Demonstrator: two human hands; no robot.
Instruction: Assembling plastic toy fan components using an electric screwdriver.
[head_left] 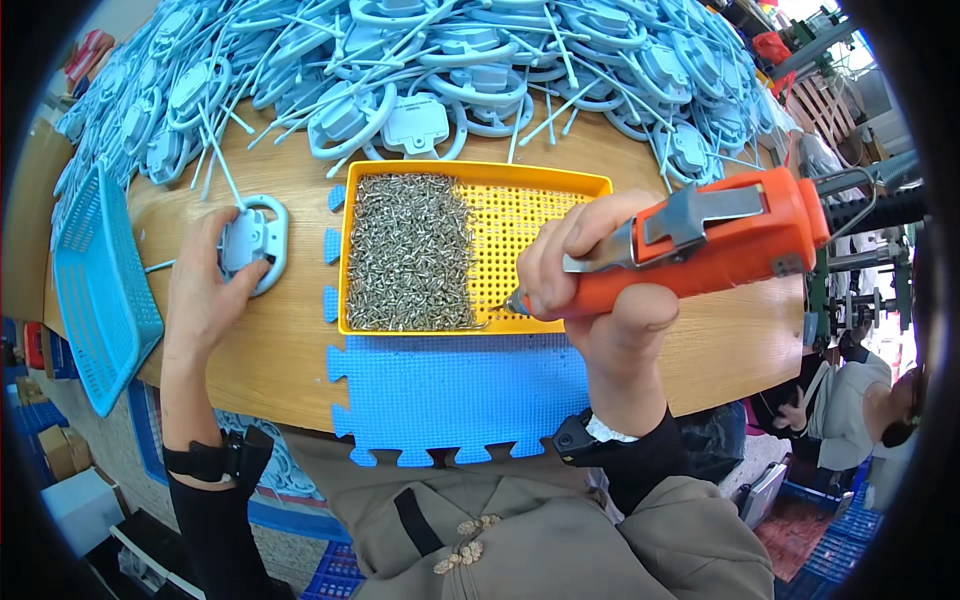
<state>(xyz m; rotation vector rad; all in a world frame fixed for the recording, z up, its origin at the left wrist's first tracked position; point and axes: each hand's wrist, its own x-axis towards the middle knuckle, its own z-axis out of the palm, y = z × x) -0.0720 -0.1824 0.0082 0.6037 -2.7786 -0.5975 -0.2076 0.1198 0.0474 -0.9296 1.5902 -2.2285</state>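
My right hand grips an orange powered screwdriver with a metal lever. Its tip points left into a yellow perforated tray, close to a heap of small silver screws that fills the tray's left half. My left hand rests on the wooden table and holds a light blue plastic part with a ring-shaped handle, left of the tray.
A big heap of the same light blue plastic parts covers the far half of the table. A blue foam mat lies under the tray at the near edge. A blue mesh basket stands far left. Another person sits low right.
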